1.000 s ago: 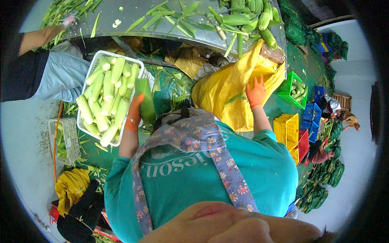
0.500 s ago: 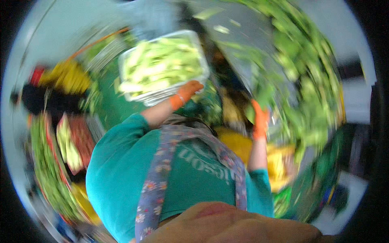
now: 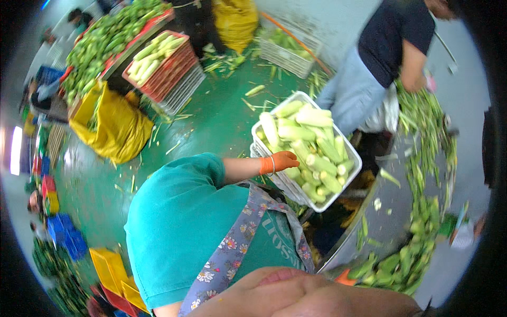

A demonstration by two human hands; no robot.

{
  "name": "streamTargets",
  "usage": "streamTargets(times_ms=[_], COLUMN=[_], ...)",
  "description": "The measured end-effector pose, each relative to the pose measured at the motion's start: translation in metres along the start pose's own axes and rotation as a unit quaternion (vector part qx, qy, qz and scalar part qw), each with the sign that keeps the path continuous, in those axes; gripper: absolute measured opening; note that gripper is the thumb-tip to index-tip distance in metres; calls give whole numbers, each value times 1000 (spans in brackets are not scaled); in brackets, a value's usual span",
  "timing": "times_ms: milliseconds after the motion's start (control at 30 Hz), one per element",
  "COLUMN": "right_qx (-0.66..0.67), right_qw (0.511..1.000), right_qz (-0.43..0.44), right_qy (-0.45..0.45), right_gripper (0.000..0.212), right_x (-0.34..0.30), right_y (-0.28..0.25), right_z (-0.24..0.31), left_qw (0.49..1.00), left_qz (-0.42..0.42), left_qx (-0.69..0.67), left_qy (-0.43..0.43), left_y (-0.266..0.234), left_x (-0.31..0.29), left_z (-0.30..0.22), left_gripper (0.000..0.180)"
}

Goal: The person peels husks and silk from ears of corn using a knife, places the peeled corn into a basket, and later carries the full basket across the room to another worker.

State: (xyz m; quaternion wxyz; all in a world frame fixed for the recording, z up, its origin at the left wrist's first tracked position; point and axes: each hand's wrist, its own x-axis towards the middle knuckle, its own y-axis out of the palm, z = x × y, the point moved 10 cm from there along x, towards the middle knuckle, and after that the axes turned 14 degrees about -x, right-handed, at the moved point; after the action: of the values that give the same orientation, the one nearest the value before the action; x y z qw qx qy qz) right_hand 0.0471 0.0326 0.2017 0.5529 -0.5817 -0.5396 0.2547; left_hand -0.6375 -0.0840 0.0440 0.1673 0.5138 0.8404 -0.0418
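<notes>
A white plastic crate (image 3: pixel 348 174) stands in front of me, heaped with pale green ears of corn (image 3: pixel 288 132). It seems to sit on another crate like it. My left hand (image 3: pixel 282 161), in an orange glove with a band at the wrist, reaches over the near left rim onto the corn. Its fingers look stretched out with nothing in them; whether they touch an ear I cannot tell. Only an orange patch of my right hand (image 3: pixel 346 277) shows at the bottom, beside green husks (image 3: pixel 388 269) along the work table (image 3: pixel 404 182). Its fingers are hidden.
A co-worker (image 3: pixel 380 53) in a dark top leans over the table's far end. A red crate of corn (image 3: pixel 166 71) and a yellow sack (image 3: pixel 113 127) stand on the left. Scraps litter the green floor (image 3: pixel 206 116). A dark gap with husks lies beside the table.
The view has swung toward the left and the white crate now appears farther right. My left hand has moved from the crate's rim onto the corn. My right hand is now mostly hidden.
</notes>
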Motion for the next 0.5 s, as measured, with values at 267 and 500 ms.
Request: streamTargets(times_ms=[267, 500], right_qx=[8, 256], right_qw=[986, 850], right_qz=[-92, 115], right_qy=[-143, -446], right_gripper=[70, 53], right_x=[48, 7], right_y=[-28, -92], right_z=[118, 371], left_qw=[984, 940], left_qz=[-171, -248], left_qx=[-39, -148], left_qy=[-43, -182], left_y=[-114, -106], left_x=[-44, -76], left_z=[20, 66], left_gripper=[52, 60])
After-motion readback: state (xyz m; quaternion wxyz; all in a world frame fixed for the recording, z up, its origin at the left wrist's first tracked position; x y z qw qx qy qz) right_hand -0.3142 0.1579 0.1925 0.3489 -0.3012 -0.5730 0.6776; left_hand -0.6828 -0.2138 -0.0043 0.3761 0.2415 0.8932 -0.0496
